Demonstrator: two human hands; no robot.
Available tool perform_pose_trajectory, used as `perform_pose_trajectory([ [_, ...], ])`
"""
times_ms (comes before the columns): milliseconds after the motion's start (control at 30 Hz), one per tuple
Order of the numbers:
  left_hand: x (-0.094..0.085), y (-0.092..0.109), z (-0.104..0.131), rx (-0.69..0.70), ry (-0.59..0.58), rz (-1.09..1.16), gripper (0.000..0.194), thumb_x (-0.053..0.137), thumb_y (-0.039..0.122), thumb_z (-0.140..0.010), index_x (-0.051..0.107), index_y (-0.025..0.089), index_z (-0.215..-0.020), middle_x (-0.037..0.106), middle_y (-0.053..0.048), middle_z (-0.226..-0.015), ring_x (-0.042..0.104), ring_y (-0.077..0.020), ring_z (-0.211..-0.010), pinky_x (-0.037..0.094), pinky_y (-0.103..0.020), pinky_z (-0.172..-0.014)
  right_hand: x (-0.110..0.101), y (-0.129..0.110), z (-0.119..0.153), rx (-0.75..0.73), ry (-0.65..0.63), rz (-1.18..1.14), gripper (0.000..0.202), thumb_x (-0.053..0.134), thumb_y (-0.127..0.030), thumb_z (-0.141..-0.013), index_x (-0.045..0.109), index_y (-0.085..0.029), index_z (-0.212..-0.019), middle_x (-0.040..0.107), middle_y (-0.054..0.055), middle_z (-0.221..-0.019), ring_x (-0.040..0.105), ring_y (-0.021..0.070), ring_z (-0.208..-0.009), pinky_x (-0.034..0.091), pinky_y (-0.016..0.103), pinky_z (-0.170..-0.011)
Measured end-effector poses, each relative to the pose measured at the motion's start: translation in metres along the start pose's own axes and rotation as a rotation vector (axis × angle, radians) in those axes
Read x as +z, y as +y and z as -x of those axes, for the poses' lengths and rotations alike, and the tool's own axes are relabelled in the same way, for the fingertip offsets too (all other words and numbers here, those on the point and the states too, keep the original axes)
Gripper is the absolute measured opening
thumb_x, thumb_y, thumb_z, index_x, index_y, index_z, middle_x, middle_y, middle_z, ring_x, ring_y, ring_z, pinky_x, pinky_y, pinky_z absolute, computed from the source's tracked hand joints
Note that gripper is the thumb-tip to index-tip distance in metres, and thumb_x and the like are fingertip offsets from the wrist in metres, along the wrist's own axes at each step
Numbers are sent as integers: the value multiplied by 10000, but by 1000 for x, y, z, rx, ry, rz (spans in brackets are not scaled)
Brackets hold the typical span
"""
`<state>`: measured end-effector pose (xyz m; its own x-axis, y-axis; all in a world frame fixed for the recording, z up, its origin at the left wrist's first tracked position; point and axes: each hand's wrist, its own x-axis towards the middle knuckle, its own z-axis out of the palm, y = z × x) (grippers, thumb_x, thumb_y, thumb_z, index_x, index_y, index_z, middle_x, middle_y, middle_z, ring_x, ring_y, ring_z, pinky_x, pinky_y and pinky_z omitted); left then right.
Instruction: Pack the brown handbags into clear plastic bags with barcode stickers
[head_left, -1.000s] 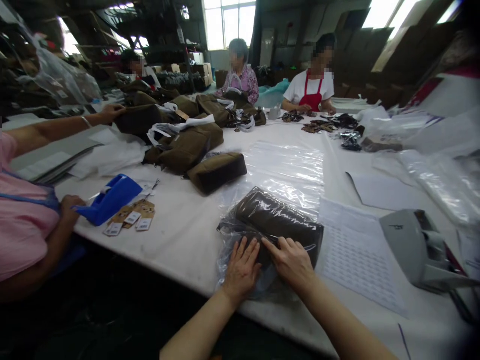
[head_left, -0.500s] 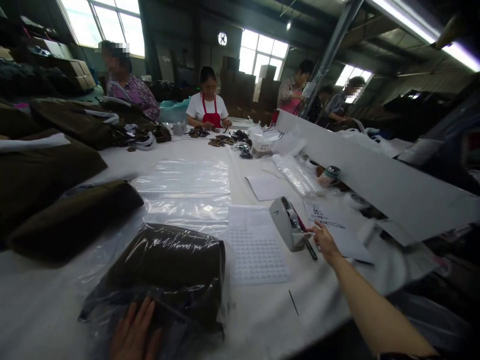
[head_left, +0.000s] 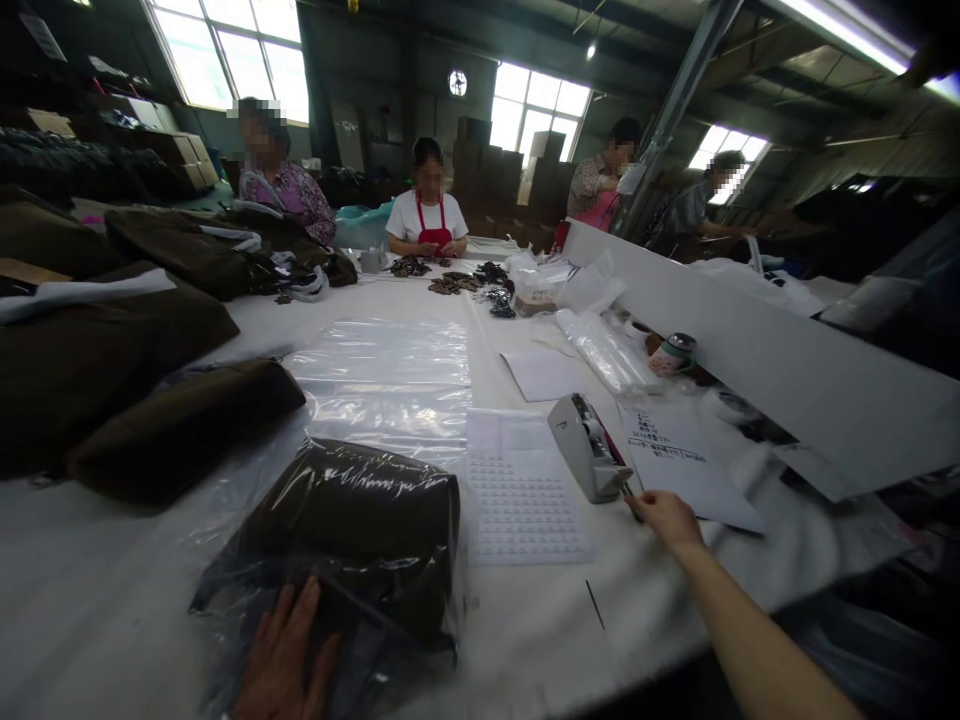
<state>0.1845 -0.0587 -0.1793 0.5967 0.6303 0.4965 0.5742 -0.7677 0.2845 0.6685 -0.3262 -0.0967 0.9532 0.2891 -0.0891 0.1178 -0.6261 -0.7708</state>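
Observation:
A dark olive folded item in a clear plastic bag lies on the white table near its front edge. My left hand rests on the bag's lower left part, fingers spread. At the right, my right hand pinches a thin dark object at the front end of a grey-white tape dispenser; its exact shape is hard to tell. Between the bag and the dispenser lies a printed sheet of labels.
Dark folded items are piled on the left. Flat clear bags lie behind the packed one. A handwritten sheet, a cup and a white board stand right. A person in a red apron sits opposite.
My right hand has moved down a little from the dispenser's side, and its fingers have closed on the thin dark object. My left hand stays on the bag. The view has shifted slightly.

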Motion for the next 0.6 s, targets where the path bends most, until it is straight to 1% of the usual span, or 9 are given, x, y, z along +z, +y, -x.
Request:
perform_pose_trajectory([
  [100, -6, 7, -2, -21, 12, 13, 636, 435, 329, -871, 188, 191, -1440, 462, -106, -1361, 372, -289, -1293, 349, -497, -1045, -9, -19, 10, -23, -89, 159, 289, 748, -376, -430, 526, -204, -361, 455, -6, -342, 384, 129, -375, 221, 263, -428],
  [167, -13, 13, -2, -26, -7, 19, 646, 439, 299, -879, 148, 198, -1446, 469, -103, -1358, 375, -280, -1293, 362, -492, -1037, 3, -54, 21, -92, -196, 207, 291, 705, -464, -516, 596, -207, -437, 534, 12, -422, 464, 157, -436, 272, 267, -447],
  [200, -16, 16, -2, -30, -23, 27, 653, 435, 280, -884, 118, 199, -1449, 470, -102, -1359, 370, -274, -1297, 365, -491, -1035, 16, -78, 30, -149, -275, 214, 310, 676, -501, -563, 624, -204, -490, 566, 18, -471, 494, 164, -472, 303, 267, -461],
  [300, -23, 20, -3, -70, -91, 54, 665, 420, 246, -895, 60, 183, -1450, 438, -114, -1385, 321, -268, -1325, 339, -495, -1053, 79, -160, 76, -392, -625, 205, 348, 615, -521, -676, 636, -187, -580, 575, 9, -530, 504, 142, -510, 356, 249, -487],
  [400, -26, 20, -1, -104, -137, 87, 657, 422, 240, -896, 71, 165, -1446, 408, -121, -1407, 265, -261, -1350, 308, -500, -1074, 153, -233, 146, -703, -1045, 267, 286, 604, -450, -735, 646, -185, -637, 574, -19, -539, 504, 113, -501, 349, 214, -462],
  [433, -26, 20, 0, -112, -142, 96, 655, 427, 244, -894, 80, 161, -1444, 403, -120, -1410, 254, -259, -1354, 305, -501, -1076, 176, -250, 169, -845, -1115, 331, 264, 605, -427, -741, 646, -187, -640, 589, -24, -549, 522, 109, -509, 356, 203, -462],
  [467, -27, 20, 2, -116, -144, 104, 656, 430, 246, -892, 86, 158, -1443, 400, -119, -1412, 250, -258, -1356, 307, -503, -1075, 197, -263, 190, -1009, -1128, 424, 248, 607, -417, -745, 654, -194, -647, 600, -29, -550, 535, 107, -510, 361, 197, -464],
  [533, -27, 20, 5, -119, -136, 115, 669, 432, 247, -889, 73, 144, -1444, 392, -127, -1416, 253, -259, -1355, 315, -508, -1069, 233, -276, 222, -1253, -1053, 587, 212, 636, -375, -725, 658, -197, -613, 617, -12, -546, 564, 126, -534, 385, 211, -500],
  [600, -28, 19, 7, -122, -118, 113, 694, 423, 246, -890, 26, 112, -1443, 365, -151, -1427, 253, -260, -1355, 319, -504, -1067, 259, -278, 236, -1365, -915, 670, 161, 691, -299, -668, 650, -181, -567, 629, 32, -549, 595, 169, -592, 409, 249, -561],
])
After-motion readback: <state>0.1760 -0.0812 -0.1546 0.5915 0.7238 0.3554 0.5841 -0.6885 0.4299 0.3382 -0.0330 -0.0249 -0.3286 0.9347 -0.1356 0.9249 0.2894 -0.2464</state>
